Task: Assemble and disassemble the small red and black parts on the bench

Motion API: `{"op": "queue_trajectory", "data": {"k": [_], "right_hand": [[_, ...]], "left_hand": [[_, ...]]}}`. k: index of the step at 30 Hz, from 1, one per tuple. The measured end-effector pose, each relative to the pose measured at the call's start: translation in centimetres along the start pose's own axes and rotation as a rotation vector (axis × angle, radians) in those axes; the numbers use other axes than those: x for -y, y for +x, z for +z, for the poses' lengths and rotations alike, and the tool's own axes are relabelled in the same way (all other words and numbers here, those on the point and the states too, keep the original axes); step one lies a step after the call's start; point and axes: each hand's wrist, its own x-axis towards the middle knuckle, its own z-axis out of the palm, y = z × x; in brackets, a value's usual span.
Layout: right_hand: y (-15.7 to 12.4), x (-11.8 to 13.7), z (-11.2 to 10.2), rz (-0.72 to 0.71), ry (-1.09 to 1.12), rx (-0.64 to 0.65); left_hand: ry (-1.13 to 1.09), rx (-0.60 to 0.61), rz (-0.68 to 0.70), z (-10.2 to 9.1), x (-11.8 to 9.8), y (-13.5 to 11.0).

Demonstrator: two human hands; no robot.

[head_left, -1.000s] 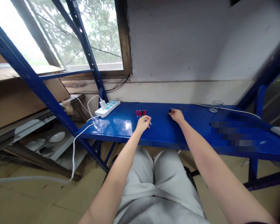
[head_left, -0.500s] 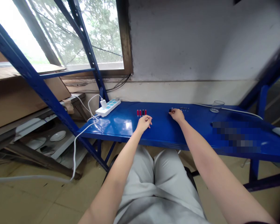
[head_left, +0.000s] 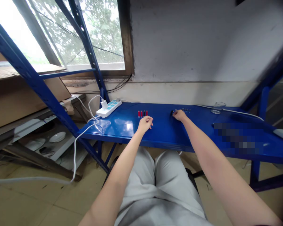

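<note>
On the blue table several small red and black cylinders stand in a short row, each with a paler lower end. Just in front of that row lies my left hand, its fingers loosely curled and slightly apart, with nothing visible in them. Farther right, a small black cylinder stands at the fingertips of my right hand. Those fingers are pinched together, and what they hold, if anything, is too small to make out. Several tiny metallic pieces are scattered just beyond the right hand.
A white power strip with a plugged-in cable lies at the table's left end. Toward the back right stands a clear glass dish beside a white cable. A blurred dark object lies at the right. Blue metal posts rise at the left.
My right hand has drawn slightly right, so more of the black cylinder shows at its fingertips. My left hand stays in its place.
</note>
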Motion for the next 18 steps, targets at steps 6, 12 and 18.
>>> {"op": "queue_trajectory", "data": {"k": [6, 12, 18], "right_hand": [[-0.3, 0.2, -0.3, 0.025, 0.034, 0.039], [-0.9, 0.0, -2.4, 0.062, 0.169, 0.180], [-2.3, 0.1, -4.8, 0.030, 0.149, 0.262]], "left_hand": [[-0.025, -0.119, 0.026, -0.3, 0.1, 0.1], [-0.051, -0.245, 0.018, -0.5, -0.1, 0.2], [-0.111, -0.355, 0.011, -0.8, -0.3, 0.3]]}}
